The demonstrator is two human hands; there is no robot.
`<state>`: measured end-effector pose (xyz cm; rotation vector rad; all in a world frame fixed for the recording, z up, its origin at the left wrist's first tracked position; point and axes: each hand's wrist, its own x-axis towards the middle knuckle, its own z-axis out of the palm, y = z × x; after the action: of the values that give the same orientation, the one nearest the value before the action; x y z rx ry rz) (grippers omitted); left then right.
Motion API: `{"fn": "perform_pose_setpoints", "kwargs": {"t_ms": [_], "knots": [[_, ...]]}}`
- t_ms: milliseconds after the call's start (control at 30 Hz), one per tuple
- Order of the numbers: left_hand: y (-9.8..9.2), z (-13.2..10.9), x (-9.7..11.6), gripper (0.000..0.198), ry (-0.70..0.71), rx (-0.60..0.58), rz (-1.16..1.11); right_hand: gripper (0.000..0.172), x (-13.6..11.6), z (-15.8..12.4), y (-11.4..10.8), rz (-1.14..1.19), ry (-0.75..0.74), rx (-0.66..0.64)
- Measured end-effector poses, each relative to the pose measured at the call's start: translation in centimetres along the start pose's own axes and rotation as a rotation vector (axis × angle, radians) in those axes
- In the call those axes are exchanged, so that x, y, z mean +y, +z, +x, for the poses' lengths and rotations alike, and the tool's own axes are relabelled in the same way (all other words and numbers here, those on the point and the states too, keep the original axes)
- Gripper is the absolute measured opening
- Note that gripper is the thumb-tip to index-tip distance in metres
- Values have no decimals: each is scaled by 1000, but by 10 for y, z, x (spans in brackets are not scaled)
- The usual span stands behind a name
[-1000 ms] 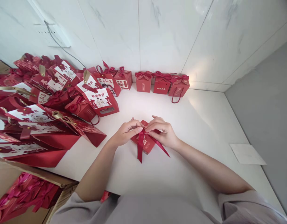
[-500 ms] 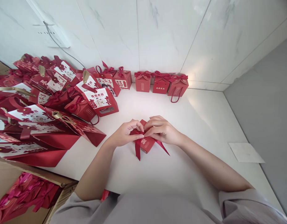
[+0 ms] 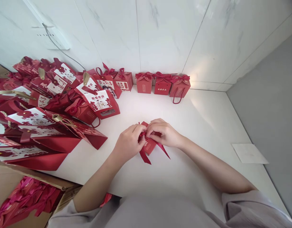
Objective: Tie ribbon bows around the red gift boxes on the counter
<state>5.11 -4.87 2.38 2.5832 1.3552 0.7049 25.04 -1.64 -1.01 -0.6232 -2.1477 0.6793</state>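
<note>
A small red gift box lies on the white table in front of me, partly covered by my hands. Dark red ribbon crosses its top, with two loose tails hanging toward me, one on each side. My left hand pinches the ribbon at the left of the knot, its back turned up. From the right, my right hand has thumb and fingertips closed on the ribbon close to the left fingertips. The knot itself is mostly hidden behind the fingers.
Red gift boxes with bows stand along the tiled wall. A crowd of red gift bags fills the left side. A cardboard box at lower left holds more ribboned boxes. A white card lies at the right edge.
My left hand has rolled over, so its back now faces up and its fingers curl down on the ribbon. The left ribbon tail has swung right. My right hand stays nearly in place.
</note>
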Motion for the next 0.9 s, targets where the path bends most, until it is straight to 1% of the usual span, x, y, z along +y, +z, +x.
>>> {"fn": "perform_pose_setpoints", "kwargs": {"t_ms": [133, 200, 267, 367, 467, 600, 700, 800, 900], "knots": [[4, 1, -1, 10, 21, 66, 141, 6, -3, 0, -1, -7, -13, -9], [4, 2, -3, 10, 42, 65, 128, 2, -7, 1, -2, 8, 11, -14], [4, 1, -8, 9, 62, 59, 62, 2, -10, 2, -2, 36, 82, 13], [5, -2, -14, 8, 77, 85, -3, 9, -12, 2, -1, 82, 232, 65], [7, -6, -16, 8, 81, 94, -23, 14, -10, 2, 1, 149, 352, 50], [8, -6, -15, 9, 110, 92, -14, 16, -9, 3, 1, 334, 492, -3], [7, -6, -13, 7, 89, 133, 80, 15, -9, 4, 2, 490, 558, 20], [4, -7, -13, 18, 27, 174, 237, 18, -8, 4, 6, 617, 617, 79], [2, -8, -11, 30, -6, 165, 285, 21, -6, 4, 10, 787, 658, 127]]}}
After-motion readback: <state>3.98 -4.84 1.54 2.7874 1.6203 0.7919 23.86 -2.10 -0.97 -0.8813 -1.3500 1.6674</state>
